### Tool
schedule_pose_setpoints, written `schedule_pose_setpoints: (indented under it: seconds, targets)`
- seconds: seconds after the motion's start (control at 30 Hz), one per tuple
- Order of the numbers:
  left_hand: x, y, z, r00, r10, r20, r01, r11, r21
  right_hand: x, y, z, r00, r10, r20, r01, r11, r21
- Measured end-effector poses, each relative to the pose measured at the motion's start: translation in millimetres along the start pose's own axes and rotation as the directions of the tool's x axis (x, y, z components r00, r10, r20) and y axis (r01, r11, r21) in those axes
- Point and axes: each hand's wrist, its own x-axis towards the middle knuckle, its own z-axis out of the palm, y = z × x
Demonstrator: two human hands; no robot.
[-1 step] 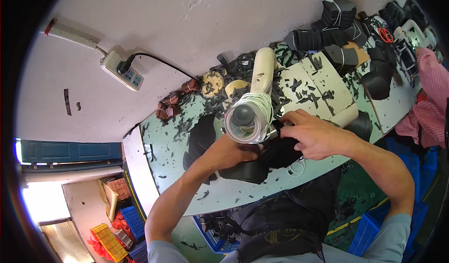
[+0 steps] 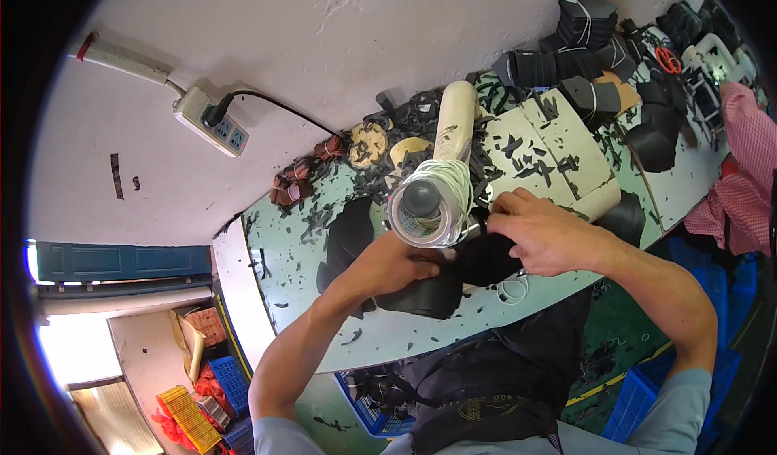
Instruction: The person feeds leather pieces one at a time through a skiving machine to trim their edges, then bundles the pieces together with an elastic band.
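Observation:
Both my hands work at a cream machine [image 2: 456, 123] on the table, whose front end carries a round clear-rimmed part [image 2: 420, 200] with a dark knob and a coil of pale cord. Below that part, my left hand [image 2: 391, 264] presses its thumb on a black sheet piece [image 2: 486, 259]; its fingertips are partly hidden. On the other side, my right hand [image 2: 541, 232] is closed, fingers bent and pinching the same piece's far edge. Another dark curved piece [image 2: 425, 296] lies near my left thumb. Round part and fingers hide the machine's working point.
Black scraps [image 2: 530, 162] litter the machine's cream bed. Bundles of tied black pieces [image 2: 589, 103] stand at the back right, a power strip [image 2: 212, 122] hangs on the wall. Blue crates [image 2: 639, 398] stand low right. A person's checked sleeve [image 2: 749, 123] shows at the far right.
The black piece and my left hand have shifted very slightly under the round part. My right hand has barely moved and keeps its pinch.

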Motion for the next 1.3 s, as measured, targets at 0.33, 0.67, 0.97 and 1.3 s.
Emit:
schedule_pose_setpoints:
  seconds: [0.33,0.67,0.97,1.3]
  targets:
    - [7,9,11,0.96,-0.042,-0.277,0.121,0.954,0.275,-3,16,-8,0.969,-0.246,-0.001,0.246,0.968,0.042]
    - [2,-3,2,0.973,-0.213,-0.089,0.227,0.954,0.198,-9,9,-24,0.988,-0.023,0.155,0.016,0.999,0.041]
    - [-8,-10,-1,0.99,-0.129,-0.058,0.133,0.989,0.067,2,3,-9,0.996,0.006,0.085,-0.015,0.995,0.103]
    - [12,1,20,0.968,-0.087,-0.234,0.131,0.975,0.178,5,13,-7,0.972,-0.237,-0.001,0.236,0.967,0.095]
